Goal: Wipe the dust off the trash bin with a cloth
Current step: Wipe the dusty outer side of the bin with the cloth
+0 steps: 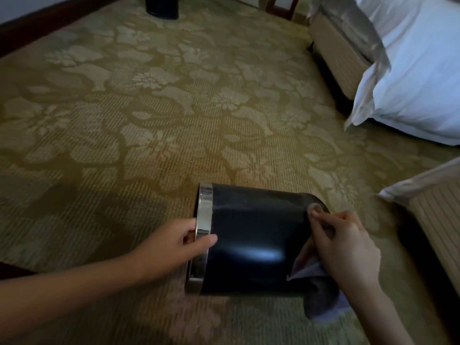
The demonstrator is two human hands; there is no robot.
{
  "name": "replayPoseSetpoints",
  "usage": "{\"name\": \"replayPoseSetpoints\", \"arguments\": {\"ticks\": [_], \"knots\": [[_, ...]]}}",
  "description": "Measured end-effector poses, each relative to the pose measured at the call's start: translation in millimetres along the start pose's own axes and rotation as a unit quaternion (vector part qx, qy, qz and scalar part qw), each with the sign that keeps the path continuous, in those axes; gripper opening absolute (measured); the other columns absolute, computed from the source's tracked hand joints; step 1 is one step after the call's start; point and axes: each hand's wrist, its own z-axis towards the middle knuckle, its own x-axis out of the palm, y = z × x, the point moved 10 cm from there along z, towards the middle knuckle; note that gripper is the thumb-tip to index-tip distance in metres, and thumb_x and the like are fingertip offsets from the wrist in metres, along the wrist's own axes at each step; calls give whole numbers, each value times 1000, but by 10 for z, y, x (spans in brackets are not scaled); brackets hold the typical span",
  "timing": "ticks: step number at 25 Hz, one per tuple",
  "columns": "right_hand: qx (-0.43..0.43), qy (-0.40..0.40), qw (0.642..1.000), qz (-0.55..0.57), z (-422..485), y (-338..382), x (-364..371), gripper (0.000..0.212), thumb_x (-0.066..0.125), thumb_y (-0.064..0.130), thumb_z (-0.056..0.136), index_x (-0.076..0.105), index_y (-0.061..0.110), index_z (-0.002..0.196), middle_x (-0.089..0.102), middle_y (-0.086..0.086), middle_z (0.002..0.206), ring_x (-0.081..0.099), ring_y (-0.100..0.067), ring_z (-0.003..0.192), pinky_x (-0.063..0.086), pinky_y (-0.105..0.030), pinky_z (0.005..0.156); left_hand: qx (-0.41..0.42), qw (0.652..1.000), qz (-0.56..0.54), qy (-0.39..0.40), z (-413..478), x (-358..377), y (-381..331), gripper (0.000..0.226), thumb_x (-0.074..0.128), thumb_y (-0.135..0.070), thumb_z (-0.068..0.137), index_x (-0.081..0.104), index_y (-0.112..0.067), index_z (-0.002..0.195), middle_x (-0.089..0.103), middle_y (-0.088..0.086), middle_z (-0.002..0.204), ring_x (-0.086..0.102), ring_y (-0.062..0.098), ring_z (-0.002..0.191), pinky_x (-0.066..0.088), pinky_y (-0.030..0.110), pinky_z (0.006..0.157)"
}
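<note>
A glossy black trash bin (254, 235) with a silver metal rim lies on its side on the patterned carpet, its mouth to the left. My left hand (174, 245) grips the silver rim, thumb over the outside and fingers curled inside the mouth. At the bin's base end on the right, my right hand (348, 245) holds a grey cloth (321, 295) against the black surface. Part of the cloth hangs below my hand, blurred. The bin's base is mostly hidden by my right hand.
A bed with white bedding (410, 70) stands at the upper right. A second bed's corner (435, 215) is close to my right hand. Another black bin (163, 7) stands at the far wall. Green floral carpet (149, 120) spreads ahead.
</note>
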Motion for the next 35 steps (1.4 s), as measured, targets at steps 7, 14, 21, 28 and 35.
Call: {"name": "replayPoseSetpoints", "arguments": {"ticks": [7, 14, 21, 28, 35], "knots": [[-259, 30, 965, -3, -456, 1748, 509, 9, 62, 33, 92, 68, 27, 95, 45, 8, 84, 35, -6, 58, 11, -13, 46, 4, 1000, -2, 2, -89, 93, 34, 18, 55, -37, 88, 68, -35, 76, 67, -18, 65, 61, -3, 61, 43, 10, 56], [-7, 1, 998, -60, 27, -76, -9, 34, 44, 60, 95, 70, 43, 109, 50, 7, 91, 65, -23, 77, 45, -32, 63, -29, 999, 17, 30, -168, 190, 125, 23, 53, -54, 84, 67, -37, 76, 67, -10, 71, 63, 9, 66, 52, 24, 62], [-108, -23, 993, -50, -283, 681, 147, 20, 55, 39, 97, 73, 33, 100, 48, 8, 83, 57, -16, 56, 28, -21, 44, -62, 993, 77, 70, -329, 273, 304, 50, 50, -70, 80, 64, -22, 73, 64, -4, 69, 60, 13, 64, 50, 27, 60], [-270, 25, 963, -5, -650, 1657, 468, 12, 60, 34, 92, 70, 28, 92, 54, 2, 84, 60, -20, 64, 36, -26, 46, -44, 988, 101, 108, -419, 342, 271, 65, 45, -81, 74, 70, -23, 90, 71, 6, 80, 65, 19, 69, 53, 39, 64], [-2, 23, 997, -79, -267, -268, -134, 31, 47, 57, 95, 70, 42, 108, 61, 2, 97, 66, -30, 85, 51, -39, 70, -118, 968, 191, 114, -551, 383, 372, 50, 48, -73, 69, 52, -23, 67, 47, -6, 62, 44, 4, 55, 39, 20, 53]]}}
